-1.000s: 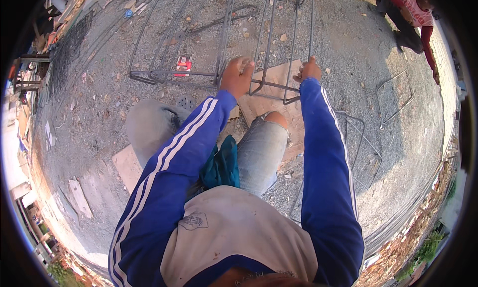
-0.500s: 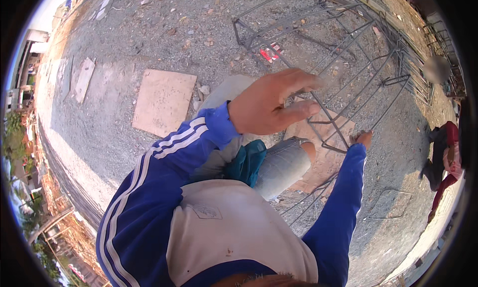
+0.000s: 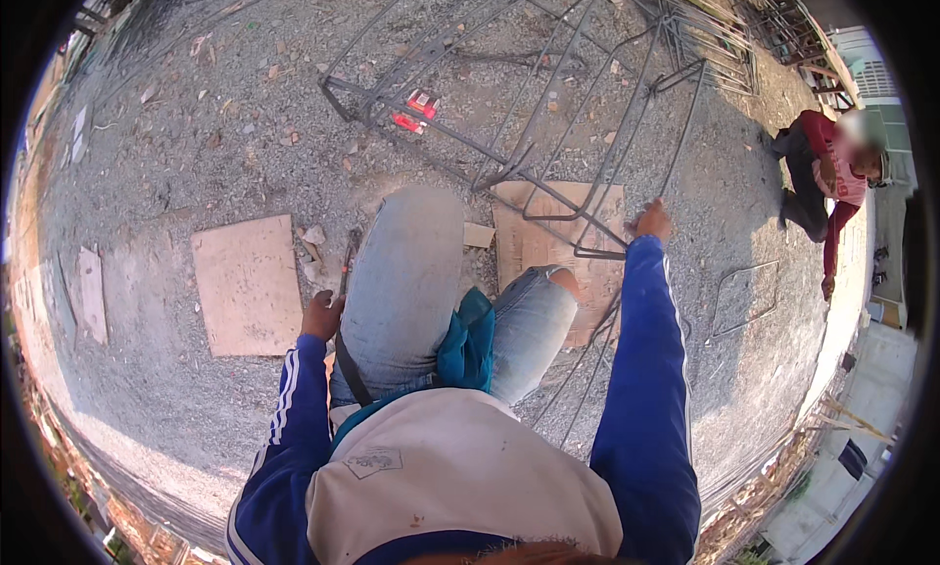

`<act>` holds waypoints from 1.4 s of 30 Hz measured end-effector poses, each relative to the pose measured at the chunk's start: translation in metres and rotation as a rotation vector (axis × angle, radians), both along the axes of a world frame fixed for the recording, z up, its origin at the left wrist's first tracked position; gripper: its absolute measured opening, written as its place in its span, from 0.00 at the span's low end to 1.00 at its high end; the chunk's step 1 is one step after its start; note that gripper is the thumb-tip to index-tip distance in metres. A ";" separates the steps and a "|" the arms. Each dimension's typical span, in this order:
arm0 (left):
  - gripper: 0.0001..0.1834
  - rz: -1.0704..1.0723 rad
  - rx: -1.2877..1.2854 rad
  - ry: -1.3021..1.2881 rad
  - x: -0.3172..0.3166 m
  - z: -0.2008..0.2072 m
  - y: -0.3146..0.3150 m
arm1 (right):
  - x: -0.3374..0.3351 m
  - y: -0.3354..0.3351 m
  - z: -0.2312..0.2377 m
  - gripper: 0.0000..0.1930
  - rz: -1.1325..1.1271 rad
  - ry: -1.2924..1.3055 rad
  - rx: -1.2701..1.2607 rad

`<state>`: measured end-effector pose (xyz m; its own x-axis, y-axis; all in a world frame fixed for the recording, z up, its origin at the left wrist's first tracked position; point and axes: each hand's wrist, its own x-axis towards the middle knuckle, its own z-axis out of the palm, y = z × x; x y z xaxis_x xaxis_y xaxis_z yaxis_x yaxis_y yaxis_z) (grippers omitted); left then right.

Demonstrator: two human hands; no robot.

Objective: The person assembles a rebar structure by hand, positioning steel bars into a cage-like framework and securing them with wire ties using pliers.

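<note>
A cage of steel reinforcing bars (image 3: 548, 187) with bent stirrups stretches from the upper middle to my right side. At its near right end, my right hand (image 3: 651, 220) is closed around the bar. My left hand (image 3: 323, 315), down beside my left thigh, is wrapped round the lower part of a slim tool with a dark head and a reddish part, like pincers (image 3: 349, 257). The tool points away from me along my knee. A plywood sheet (image 3: 514, 247) lies under the cage's near end.
Another plywood sheet (image 3: 245, 286) lies left, by some broken stones (image 3: 311, 247). A red packet (image 3: 415, 112) is under the cage. A bent wire frame (image 3: 746, 296) rests on the gravel at right, near a crouching person (image 3: 827, 173). Loose bars (image 3: 710, 36) are stacked farther back.
My left hand has gone from above the cage down to my left thigh and now holds the pincers-like tool. My right hand stays at the cage's end. The view has turned right.
</note>
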<state>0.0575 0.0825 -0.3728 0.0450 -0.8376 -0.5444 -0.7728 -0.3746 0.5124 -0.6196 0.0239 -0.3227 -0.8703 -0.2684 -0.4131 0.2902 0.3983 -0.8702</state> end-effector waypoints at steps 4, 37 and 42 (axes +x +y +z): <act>0.28 0.097 -0.269 0.130 -0.048 0.048 -0.086 | 0.023 -0.001 0.029 0.24 0.001 0.101 0.088; 0.16 -0.308 -0.379 -0.134 -0.328 0.092 -0.306 | -0.051 -0.398 -0.191 0.32 0.498 0.084 0.723; 0.15 -0.317 -0.424 -0.093 -0.327 0.089 -0.308 | -0.062 -0.407 -0.214 0.26 0.413 0.313 0.815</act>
